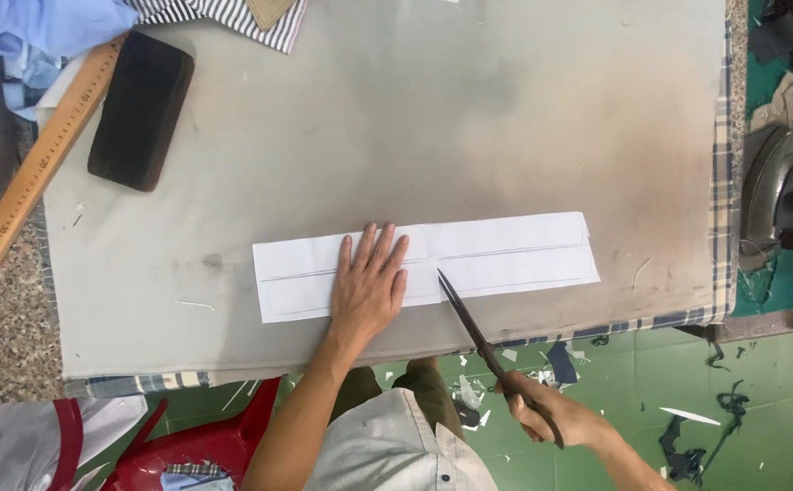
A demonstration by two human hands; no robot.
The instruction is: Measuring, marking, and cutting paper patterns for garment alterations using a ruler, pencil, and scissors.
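White fabric strip (423,264) lies between dark block (140,109) and iron (778,186).

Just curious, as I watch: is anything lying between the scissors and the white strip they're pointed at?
Nothing visible. The scissors in the right hand already reach the strip; the left hand lies flat on it, off to the side of the blades.

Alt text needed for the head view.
A left hand lies flat on a long white fabric strip on a grey padded table, while the right hand points dark scissors at its lower edge.
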